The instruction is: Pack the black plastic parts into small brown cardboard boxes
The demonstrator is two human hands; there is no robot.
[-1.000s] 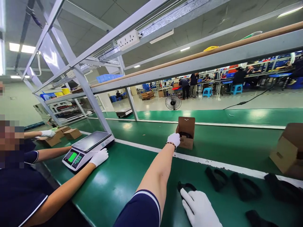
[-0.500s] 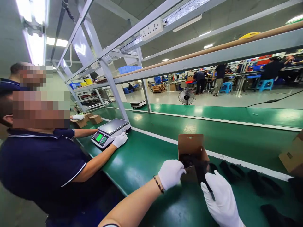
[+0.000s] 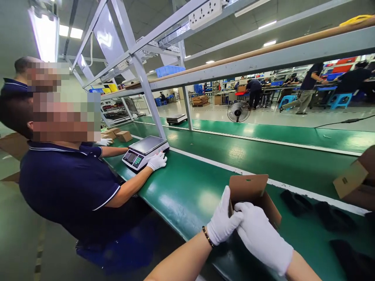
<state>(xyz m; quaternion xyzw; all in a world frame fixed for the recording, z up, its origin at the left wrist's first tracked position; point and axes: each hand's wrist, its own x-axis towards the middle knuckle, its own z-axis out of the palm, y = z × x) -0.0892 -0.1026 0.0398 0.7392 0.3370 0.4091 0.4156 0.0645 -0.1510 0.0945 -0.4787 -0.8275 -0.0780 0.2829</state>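
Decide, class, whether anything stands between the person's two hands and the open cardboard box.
Nothing visible does. The left hand is at the left edge of the cardboard box, and the right hand covers its near side. The raised flap stands beyond both hands.

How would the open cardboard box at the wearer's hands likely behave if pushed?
The open cardboard box would likely slide or tip rather than roll, given its flat panels. It looks fairly stiff, as its rear panel stands without sagging. That raised panel might bend back if pressed, since nothing visible braces its top edge.
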